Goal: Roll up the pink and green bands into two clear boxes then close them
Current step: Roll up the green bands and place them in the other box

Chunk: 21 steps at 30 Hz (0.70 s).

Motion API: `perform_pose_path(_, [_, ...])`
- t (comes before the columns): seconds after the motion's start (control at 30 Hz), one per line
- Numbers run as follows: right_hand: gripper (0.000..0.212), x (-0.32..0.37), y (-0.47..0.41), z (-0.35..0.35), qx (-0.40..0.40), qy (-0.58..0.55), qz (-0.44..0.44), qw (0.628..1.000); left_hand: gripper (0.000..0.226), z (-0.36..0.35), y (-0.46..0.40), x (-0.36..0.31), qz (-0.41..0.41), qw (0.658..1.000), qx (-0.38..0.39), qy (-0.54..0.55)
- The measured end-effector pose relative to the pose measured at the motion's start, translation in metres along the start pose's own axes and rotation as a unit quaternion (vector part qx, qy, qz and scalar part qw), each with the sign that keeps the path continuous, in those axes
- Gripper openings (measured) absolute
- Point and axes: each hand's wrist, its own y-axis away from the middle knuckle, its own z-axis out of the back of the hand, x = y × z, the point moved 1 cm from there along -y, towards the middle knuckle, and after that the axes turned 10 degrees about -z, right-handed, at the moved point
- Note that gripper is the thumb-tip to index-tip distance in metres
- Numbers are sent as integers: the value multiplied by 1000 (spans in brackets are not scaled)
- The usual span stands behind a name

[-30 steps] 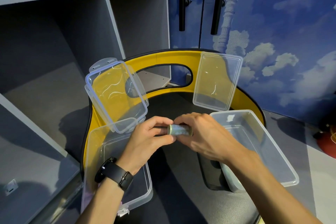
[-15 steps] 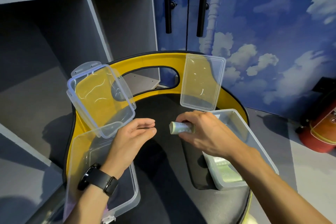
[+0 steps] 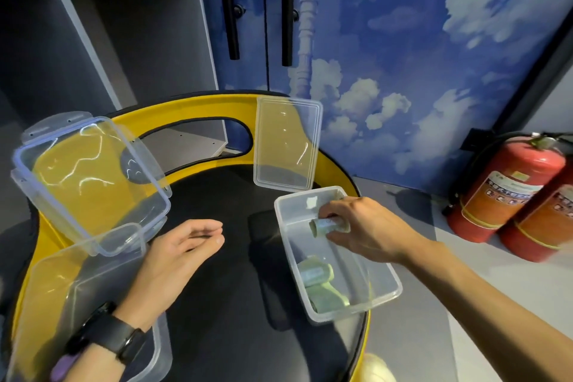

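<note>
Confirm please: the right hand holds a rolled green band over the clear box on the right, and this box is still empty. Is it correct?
Not quite. The right hand does hold the rolled green band over the right clear box, but the box is not empty: the head view shows other green bands already lying at its near end.

Grey shelving (image 3: 102, 25); cloud-mural wall (image 3: 418, 49); fire extinguishers (image 3: 508, 192)

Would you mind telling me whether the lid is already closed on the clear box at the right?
No, the right clear box stands open, its lid leaning behind it while the right hand holds a rolled green band inside.
</note>
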Motion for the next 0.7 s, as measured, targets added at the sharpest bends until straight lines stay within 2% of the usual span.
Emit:
perform_pose_path(0.13, [26, -1, -11, -19, 41, 1, 17, 999, 20, -1, -2, 2, 6, 1000, 3, -14])
perform_pose_path(0.37, [19, 9, -36, -63, 87, -10, -12, 996, 20, 0, -3, 3, 8, 1000, 5, -28])
perform_pose_path(0.7, [29, 13, -45, -80, 118, -11, -50, 992, 20, 4, -6, 4, 9, 1000, 3, -27])
